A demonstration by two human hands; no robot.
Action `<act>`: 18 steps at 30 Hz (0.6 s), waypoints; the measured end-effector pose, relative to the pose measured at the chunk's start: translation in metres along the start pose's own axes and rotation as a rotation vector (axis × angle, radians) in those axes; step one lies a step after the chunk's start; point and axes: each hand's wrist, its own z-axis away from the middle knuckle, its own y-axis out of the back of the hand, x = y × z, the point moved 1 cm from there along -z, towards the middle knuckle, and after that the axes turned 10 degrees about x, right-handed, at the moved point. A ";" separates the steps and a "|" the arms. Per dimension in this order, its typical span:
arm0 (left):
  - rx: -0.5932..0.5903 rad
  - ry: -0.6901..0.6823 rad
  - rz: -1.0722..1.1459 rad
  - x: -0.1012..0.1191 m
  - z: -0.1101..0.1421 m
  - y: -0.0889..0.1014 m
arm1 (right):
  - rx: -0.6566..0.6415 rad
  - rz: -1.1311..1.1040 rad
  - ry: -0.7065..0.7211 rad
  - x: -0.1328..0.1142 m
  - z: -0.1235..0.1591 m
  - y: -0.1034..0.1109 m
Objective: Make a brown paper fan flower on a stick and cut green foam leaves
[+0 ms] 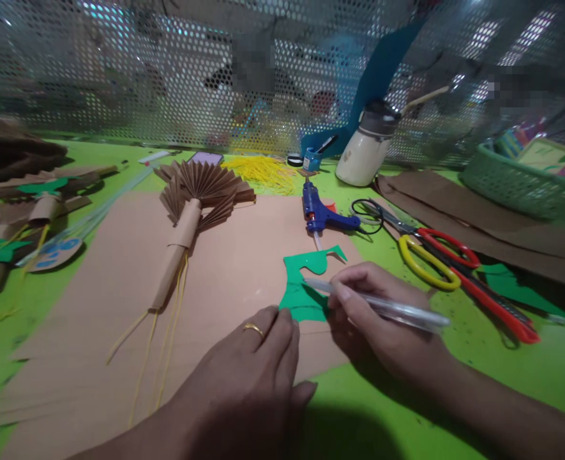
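Note:
My right hand [382,319] grips a clear pen [401,310], its tip touching a piece of green paper [306,295] with cut-out curves. Dark curved lines run across that green piece. My left hand [258,370] lies flat with its fingertips at the lower left edge of the green paper. Under both is a stack of light brown paper sheets [95,275]. To the left on the sheets rests a rolled-paper figure [179,249] with pleated brown fans at its top and yellow strings hanging from its lower end.
A blue glue gun [318,207] lies beyond the green paper. To the right are scissors [426,255] with red and yellow handles, a red cutter [497,306] and a green basket [512,185]. A white jar [364,150] stands behind, near yellow strips [263,172]. More paper figures [45,204] lie left.

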 end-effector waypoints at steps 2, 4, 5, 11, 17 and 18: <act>0.011 -0.015 -0.007 0.000 0.000 -0.002 | -0.006 0.017 0.022 0.002 -0.003 -0.002; 0.038 -0.023 -0.006 -0.001 0.000 -0.004 | -0.021 0.026 0.032 0.003 -0.004 -0.004; 0.053 -0.023 -0.003 -0.001 0.000 -0.004 | -0.020 0.031 0.036 0.004 -0.004 -0.004; 0.051 -0.031 0.001 -0.002 -0.003 0.000 | -0.013 0.075 0.083 0.006 -0.006 -0.004; 0.049 -0.033 0.003 -0.002 -0.003 0.000 | -0.024 0.107 0.124 0.007 -0.005 -0.004; 0.046 -0.025 0.003 -0.002 -0.002 -0.001 | -0.032 0.110 0.125 0.007 -0.005 -0.004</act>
